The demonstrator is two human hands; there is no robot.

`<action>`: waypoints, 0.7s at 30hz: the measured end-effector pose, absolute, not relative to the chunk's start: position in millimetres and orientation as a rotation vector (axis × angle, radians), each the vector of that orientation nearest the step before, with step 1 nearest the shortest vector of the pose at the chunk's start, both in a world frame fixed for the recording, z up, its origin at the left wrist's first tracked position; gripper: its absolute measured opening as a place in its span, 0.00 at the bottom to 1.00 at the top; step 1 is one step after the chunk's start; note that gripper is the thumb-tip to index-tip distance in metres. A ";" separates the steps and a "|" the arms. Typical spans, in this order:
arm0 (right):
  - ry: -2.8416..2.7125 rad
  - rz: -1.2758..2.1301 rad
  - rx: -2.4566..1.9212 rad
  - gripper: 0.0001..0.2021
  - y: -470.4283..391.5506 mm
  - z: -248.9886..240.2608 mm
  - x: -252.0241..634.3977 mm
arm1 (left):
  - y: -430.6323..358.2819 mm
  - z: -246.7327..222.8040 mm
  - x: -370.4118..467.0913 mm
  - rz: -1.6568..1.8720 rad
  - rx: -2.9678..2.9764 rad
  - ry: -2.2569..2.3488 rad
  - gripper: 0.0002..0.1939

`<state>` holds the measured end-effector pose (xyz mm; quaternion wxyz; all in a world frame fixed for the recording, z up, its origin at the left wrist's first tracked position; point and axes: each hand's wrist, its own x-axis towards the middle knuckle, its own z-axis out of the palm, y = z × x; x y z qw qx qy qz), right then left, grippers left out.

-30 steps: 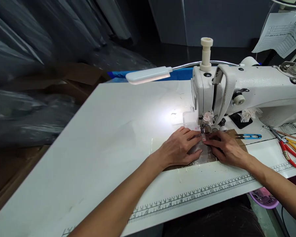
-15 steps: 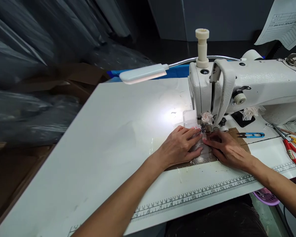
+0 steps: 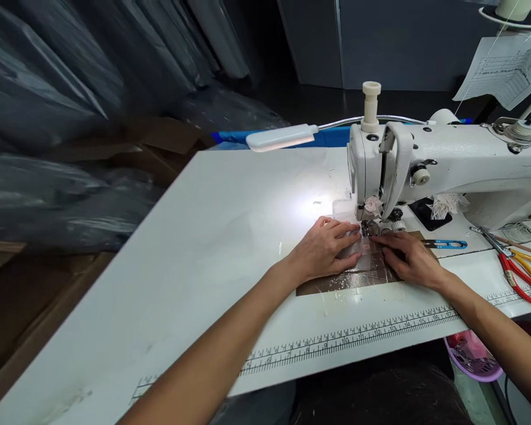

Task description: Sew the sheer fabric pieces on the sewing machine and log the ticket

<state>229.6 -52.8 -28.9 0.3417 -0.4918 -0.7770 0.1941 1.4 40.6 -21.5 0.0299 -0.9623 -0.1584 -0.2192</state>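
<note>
A white sewing machine point(image 3: 442, 153) stands at the right, its presser foot over a thin sheer fabric piece point(image 3: 363, 260). My left hand point(image 3: 330, 248) lies with fingers spread on the fabric, left of the foot. Just right of the foot, my right hand point(image 3: 407, 257) rests with fingers apart, its index fingertip at the fabric near the needle area. Both hands are palm down, pressing on the surface. Beneath them a brown sheet point(image 3: 323, 286) covers part of the table. The needle tip itself is too small to make out.
Blue thread snips point(image 3: 451, 244) and red-handled scissors point(image 3: 515, 277) lie right of my right hand. A white lamp point(image 3: 283, 138) hangs over the white table point(image 3: 194, 248). A purple basket point(image 3: 482, 375) is below the edge. Cardboard boxes point(image 3: 168, 141) are at the left.
The camera view has shifted, showing more of the basket and thread stand. My right hand's fingers have moved slightly off the fabric's right side, uncovering more of it. My left hand stays on it.
</note>
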 end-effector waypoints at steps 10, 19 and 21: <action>-1.833 0.937 -1.505 0.15 -36.3 -11.7 243.7 | 23.6 15.1 -7.9 -0.700 -2.938 -0.358 0.11; -1.933 0.722 -1.684 0.12 -31.1 0.6 227.1 | 11.1 -5.5 -15.3 -0.772 -3.041 -0.306 0.10; -1.926 0.618 -1.647 0.12 -33.7 -9.4 226.3 | 11.8 -9.6 -12.1 -0.811 -3.080 -0.290 0.09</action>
